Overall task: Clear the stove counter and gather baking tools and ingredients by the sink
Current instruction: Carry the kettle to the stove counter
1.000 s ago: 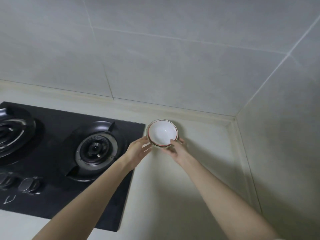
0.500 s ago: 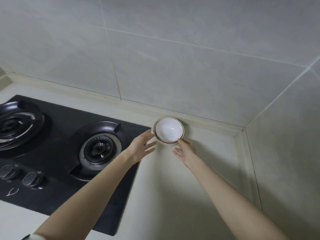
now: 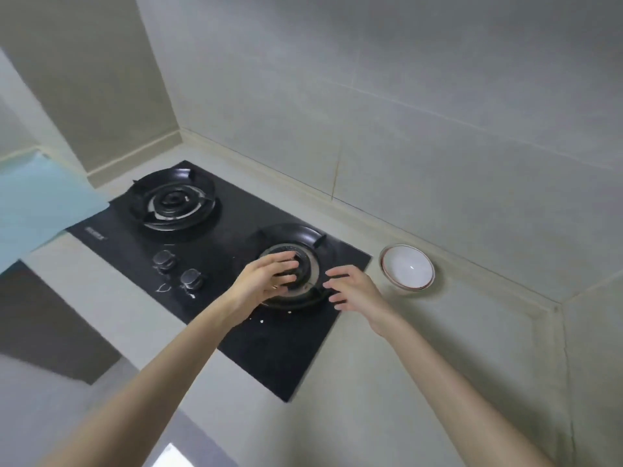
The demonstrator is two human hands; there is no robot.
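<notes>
1. While both hands hang over the right end of the stove, neither has hold of anything.
2. Left hand: above the stove's right burner, fingers loosely spread and slightly bent, palm down. Contact with the burner: cannot tell from this angle.
3. Right hand: at the stove's right edge, fingers fanned apart and pointing left across the glass, empty.
4. Bowl: white, thin reddish rim line, upright, appears empty. It sits on the counter just off the stove's right rear corner, close to the wall behind the stove. Apart from both hands.
5. Key relation: the bowl lies right of the right hand and slightly farther back. The right hand is clearly the nearer one, and the left would have to cross over it. The bowl is round, so there is no long axis to line up and any rim approach should serve.
6. Also noted: two knobs at the stove's front, white crumbs on the glass in front of the right burner, and a blue sheet overlapping the stove's left end.
7. Judgement: the bowl is the only loose dish seen beside the stove, so it looks like one item yet to go to the sink, which is out of view.
</notes>
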